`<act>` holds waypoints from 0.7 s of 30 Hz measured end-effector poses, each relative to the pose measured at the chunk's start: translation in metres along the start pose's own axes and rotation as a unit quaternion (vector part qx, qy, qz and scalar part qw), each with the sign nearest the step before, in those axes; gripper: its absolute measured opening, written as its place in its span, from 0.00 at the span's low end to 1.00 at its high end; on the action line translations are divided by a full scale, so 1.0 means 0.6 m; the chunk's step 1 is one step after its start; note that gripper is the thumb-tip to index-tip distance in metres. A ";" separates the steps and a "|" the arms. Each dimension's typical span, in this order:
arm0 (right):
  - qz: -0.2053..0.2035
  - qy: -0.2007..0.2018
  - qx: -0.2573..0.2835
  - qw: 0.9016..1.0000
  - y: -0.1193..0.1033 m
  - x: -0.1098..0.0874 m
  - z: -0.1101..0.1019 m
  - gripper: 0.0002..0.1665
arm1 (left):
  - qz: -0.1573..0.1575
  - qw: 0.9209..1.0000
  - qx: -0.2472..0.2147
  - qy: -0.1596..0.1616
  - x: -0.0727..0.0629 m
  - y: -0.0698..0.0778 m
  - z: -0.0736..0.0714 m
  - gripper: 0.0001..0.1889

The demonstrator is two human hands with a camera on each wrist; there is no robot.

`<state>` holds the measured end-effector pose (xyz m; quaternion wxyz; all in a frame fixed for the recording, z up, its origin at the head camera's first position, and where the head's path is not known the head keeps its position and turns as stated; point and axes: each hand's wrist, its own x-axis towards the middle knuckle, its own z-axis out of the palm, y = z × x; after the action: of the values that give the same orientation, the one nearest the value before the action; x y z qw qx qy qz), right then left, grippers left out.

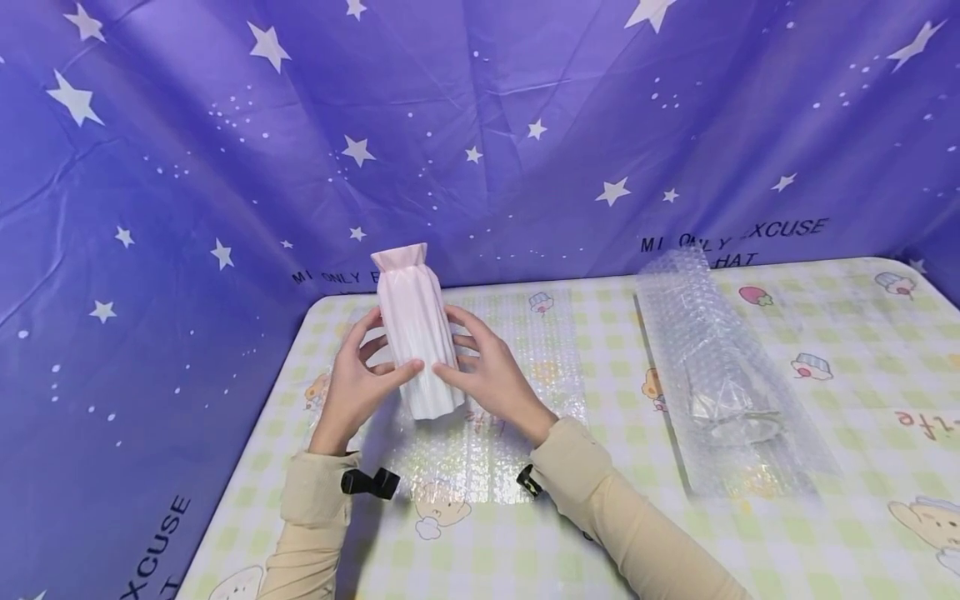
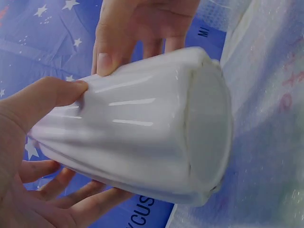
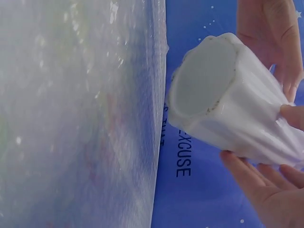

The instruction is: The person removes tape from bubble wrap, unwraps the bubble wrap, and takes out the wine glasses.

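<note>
A ribbed ceramic vase (image 1: 417, 333), pink at its flared neck and white toward the base, is held up between both hands, tilted a little. My left hand (image 1: 360, 371) grips its left side, thumb in front and fingers round behind. On the opposite side my right hand (image 1: 491, 367) holds it the same way, the two thumbs close together on the front. The pale, scalloped base of the vase (image 2: 209, 128) faces the left wrist view and shows in the right wrist view too. Below the vase a sheet of bubble wrap (image 1: 525, 433) lies flat on the table.
To the right, a bubble-wrapped bundle (image 1: 720, 383) lies on the table, something clear inside it. The checked tablecloth (image 1: 847, 433) has printed cartoon figures. A purple star-patterned curtain (image 1: 480, 125) hangs right behind the table's far edge and along the left.
</note>
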<state>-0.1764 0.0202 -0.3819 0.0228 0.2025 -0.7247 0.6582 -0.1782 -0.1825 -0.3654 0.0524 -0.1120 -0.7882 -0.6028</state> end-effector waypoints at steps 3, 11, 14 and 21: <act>-0.024 -0.004 -0.008 1.000 0.003 0.000 -0.003 0.46 | 0.021 0.999 -0.024 0.009 -0.001 -0.001 0.002 0.47; -0.064 0.007 -0.038 0.997 0.005 0.000 -0.003 0.47 | 0.074 0.996 -0.040 0.010 0.000 -0.003 0.009 0.48; -0.077 0.020 -0.059 0.995 0.005 -0.001 0.000 0.49 | 0.086 0.995 -0.039 0.011 0.000 -0.003 0.012 0.47; -0.111 0.052 -0.106 0.987 0.015 0.000 0.007 0.53 | 0.117 0.992 -0.032 0.019 0.002 -0.005 0.023 0.48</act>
<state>-0.1784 0.0167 -0.3912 0.1548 0.2435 -0.7612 0.5808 -0.1791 -0.1699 -0.3717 0.1340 -0.1932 -0.7489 -0.6195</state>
